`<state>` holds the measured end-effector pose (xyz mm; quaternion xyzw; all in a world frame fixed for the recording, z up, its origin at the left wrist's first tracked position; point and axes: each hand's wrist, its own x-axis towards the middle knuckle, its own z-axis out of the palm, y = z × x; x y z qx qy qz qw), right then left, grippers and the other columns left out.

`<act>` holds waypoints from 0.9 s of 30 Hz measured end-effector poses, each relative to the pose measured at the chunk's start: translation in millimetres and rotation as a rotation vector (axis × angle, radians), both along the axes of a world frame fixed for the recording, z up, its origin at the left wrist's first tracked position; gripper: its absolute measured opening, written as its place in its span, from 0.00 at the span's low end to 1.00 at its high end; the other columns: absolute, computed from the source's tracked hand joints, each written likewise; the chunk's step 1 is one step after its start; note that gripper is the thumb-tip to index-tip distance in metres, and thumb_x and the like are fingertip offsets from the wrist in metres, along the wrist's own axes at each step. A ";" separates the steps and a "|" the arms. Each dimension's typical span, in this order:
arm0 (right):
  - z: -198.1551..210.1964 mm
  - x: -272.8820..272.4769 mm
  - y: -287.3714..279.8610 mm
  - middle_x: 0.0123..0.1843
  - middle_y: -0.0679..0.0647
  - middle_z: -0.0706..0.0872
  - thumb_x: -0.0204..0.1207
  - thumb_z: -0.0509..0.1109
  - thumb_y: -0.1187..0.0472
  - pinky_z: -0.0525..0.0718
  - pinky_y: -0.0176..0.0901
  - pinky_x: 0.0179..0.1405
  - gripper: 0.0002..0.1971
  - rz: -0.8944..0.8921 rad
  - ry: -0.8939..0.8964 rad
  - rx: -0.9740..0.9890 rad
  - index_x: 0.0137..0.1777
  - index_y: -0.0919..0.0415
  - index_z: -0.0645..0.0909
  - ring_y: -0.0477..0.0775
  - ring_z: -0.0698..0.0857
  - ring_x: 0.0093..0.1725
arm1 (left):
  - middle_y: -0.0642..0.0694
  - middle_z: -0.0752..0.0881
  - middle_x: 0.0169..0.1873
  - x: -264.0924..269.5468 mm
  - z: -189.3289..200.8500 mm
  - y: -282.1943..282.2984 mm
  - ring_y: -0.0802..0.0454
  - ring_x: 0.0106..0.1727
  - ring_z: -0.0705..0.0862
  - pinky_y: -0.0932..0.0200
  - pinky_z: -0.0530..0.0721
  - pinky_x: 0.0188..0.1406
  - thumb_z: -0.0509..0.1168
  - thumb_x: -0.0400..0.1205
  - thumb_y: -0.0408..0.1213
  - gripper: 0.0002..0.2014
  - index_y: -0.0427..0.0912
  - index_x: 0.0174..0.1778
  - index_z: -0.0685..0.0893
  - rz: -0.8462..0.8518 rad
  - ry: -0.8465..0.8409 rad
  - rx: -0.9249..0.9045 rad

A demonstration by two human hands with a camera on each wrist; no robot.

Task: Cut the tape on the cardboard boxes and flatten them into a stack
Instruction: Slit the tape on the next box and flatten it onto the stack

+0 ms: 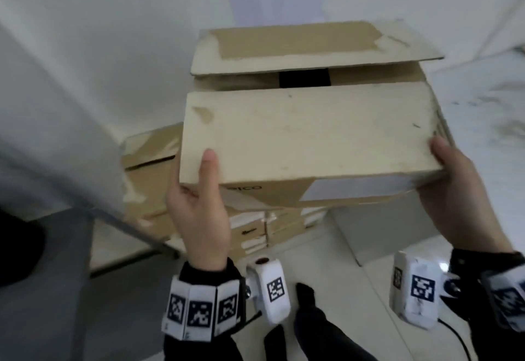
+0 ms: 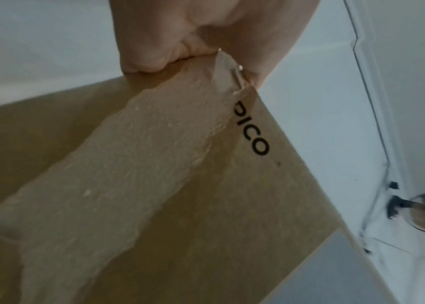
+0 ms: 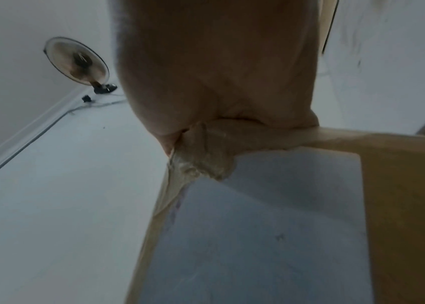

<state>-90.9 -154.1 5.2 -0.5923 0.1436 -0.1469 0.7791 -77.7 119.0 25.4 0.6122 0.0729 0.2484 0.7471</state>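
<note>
I hold a tan cardboard box (image 1: 306, 133) in the air with both hands. My left hand (image 1: 203, 190) grips its near left corner, thumb on the top flap and fingers underneath. At the near right corner my right hand (image 1: 454, 184) grips it the same way, beside a white label (image 1: 355, 187). The far flap (image 1: 298, 45) stands open and shows a dark gap. In the left wrist view, the left hand (image 2: 193, 30) pinches the box (image 2: 206, 205) at its torn "PICO" side. The right wrist view shows the right hand (image 3: 219, 72) pinching the box's edge (image 3: 401, 185) above crumpled tape (image 3: 201, 162).
A stack of flattened boxes (image 1: 150, 162) lies on the pale floor below the held box. A grey surface (image 1: 56, 275) sits at lower left. A floor fan (image 3: 76, 61) with its cable stands by the wall. My dark shoe (image 1: 306, 292) is near the stack.
</note>
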 end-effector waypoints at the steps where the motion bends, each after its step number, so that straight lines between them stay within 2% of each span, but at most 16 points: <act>1: 2.8 -11.2 -11.1 0.64 0.50 0.86 0.86 0.52 0.59 0.80 0.38 0.65 0.17 -0.001 -0.005 -0.022 0.69 0.60 0.75 0.46 0.83 0.65 | 0.62 0.89 0.47 0.1 -5.5 -17.5 0.67 0.52 0.86 0.74 0.80 0.48 0.62 0.84 0.33 0.10 0.42 0.59 0.83 -0.062 0.012 0.016; 4: -9.2 -47.1 -71.2 0.67 0.55 0.83 0.85 0.53 0.58 0.79 0.43 0.67 0.20 -0.151 0.008 -0.012 0.74 0.63 0.73 0.52 0.81 0.68 | 0.52 0.87 0.55 0.1 -15.6 -78.3 0.63 0.54 0.86 0.72 0.81 0.47 0.63 0.84 0.34 0.15 0.33 0.65 0.81 -0.201 0.021 0.072; 6: -18.0 -67.8 -117.6 0.65 0.54 0.85 0.84 0.57 0.55 0.80 0.41 0.64 0.21 -0.242 0.023 0.004 0.72 0.62 0.75 0.52 0.82 0.67 | 0.52 0.86 0.56 -0.9 -21.5 -127.0 0.64 0.55 0.86 0.72 0.81 0.49 0.62 0.84 0.34 0.16 0.33 0.67 0.80 -0.313 0.008 0.085; 8: -28.3 -82.0 -161.5 0.64 0.55 0.85 0.78 0.65 0.49 0.79 0.44 0.64 0.24 -0.290 0.035 -0.022 0.70 0.61 0.77 0.55 0.81 0.67 | 0.55 0.86 0.55 4.2 -33.0 -176.4 0.67 0.54 0.85 0.74 0.80 0.49 0.62 0.84 0.33 0.16 0.34 0.67 0.79 -0.398 0.010 0.098; 10: -42.7 -88.1 -216.4 0.67 0.57 0.83 0.81 0.61 0.52 0.77 0.48 0.68 0.23 -0.324 0.035 -0.031 0.73 0.62 0.75 0.56 0.79 0.69 | 0.53 0.86 0.56 9.5 -43.6 -231.8 0.68 0.54 0.85 0.75 0.80 0.49 0.63 0.84 0.35 0.17 0.35 0.68 0.79 -0.447 0.048 0.103; 13: -58.4 -76.9 -303.4 0.70 0.58 0.80 0.83 0.56 0.56 0.71 0.55 0.75 0.21 -0.329 0.065 -0.093 0.74 0.62 0.73 0.57 0.77 0.71 | 0.48 0.86 0.60 26.7 -66.2 -317.3 0.59 0.59 0.85 0.67 0.83 0.55 0.64 0.84 0.39 0.19 0.39 0.70 0.78 -0.486 0.128 0.112; 17: -72.7 -47.5 -410.4 0.65 0.53 0.84 0.71 0.65 0.44 0.70 0.61 0.75 0.20 -0.279 0.136 -0.156 0.60 0.51 0.82 0.55 0.80 0.68 | 0.46 0.84 0.64 49.8 -93.2 -422.3 0.54 0.64 0.82 0.60 0.80 0.65 0.63 0.84 0.41 0.20 0.39 0.72 0.77 -0.474 0.185 0.130; 19: -79.7 -28.0 -456.5 0.66 0.52 0.84 0.68 0.66 0.43 0.71 0.60 0.75 0.23 -0.251 0.153 -0.157 0.61 0.51 0.82 0.54 0.80 0.68 | 0.45 0.84 0.64 63.2 -103.7 -465.6 0.53 0.65 0.81 0.59 0.79 0.67 0.63 0.84 0.42 0.21 0.39 0.72 0.76 -0.454 0.204 0.138; 22: -89.8 6.2 -512.5 0.69 0.49 0.82 0.68 0.67 0.39 0.72 0.58 0.74 0.31 -0.206 0.203 -0.160 0.70 0.51 0.78 0.52 0.80 0.68 | 0.45 0.85 0.63 82.7 -115.5 -514.2 0.57 0.60 0.83 0.67 0.80 0.60 0.63 0.85 0.42 0.21 0.37 0.73 0.76 -0.402 0.214 0.139; 25: -103.3 40.2 -555.6 0.69 0.48 0.82 0.68 0.68 0.38 0.72 0.59 0.74 0.31 -0.142 0.228 -0.154 0.71 0.48 0.77 0.51 0.80 0.68 | 0.52 0.86 0.54 103.3 -126.6 -550.5 0.74 0.43 0.82 0.75 0.79 0.49 0.62 0.85 0.40 0.22 0.35 0.74 0.74 -0.339 0.225 0.134; 26: -109.0 52.0 -569.4 0.70 0.48 0.81 0.68 0.69 0.38 0.72 0.58 0.74 0.31 -0.115 0.224 -0.160 0.70 0.47 0.77 0.51 0.80 0.69 | 0.53 0.86 0.53 109.3 -128.2 -560.9 0.76 0.40 0.81 0.75 0.79 0.49 0.62 0.85 0.40 0.22 0.35 0.74 0.74 -0.321 0.236 0.137; 27: -110.1 62.9 -579.8 0.71 0.48 0.80 0.65 0.72 0.36 0.72 0.58 0.74 0.33 -0.096 0.228 -0.165 0.70 0.47 0.77 0.51 0.79 0.69 | 0.52 0.86 0.54 115.7 -131.1 -570.3 0.74 0.43 0.82 0.71 0.81 0.52 0.63 0.85 0.41 0.22 0.36 0.74 0.75 -0.306 0.246 0.135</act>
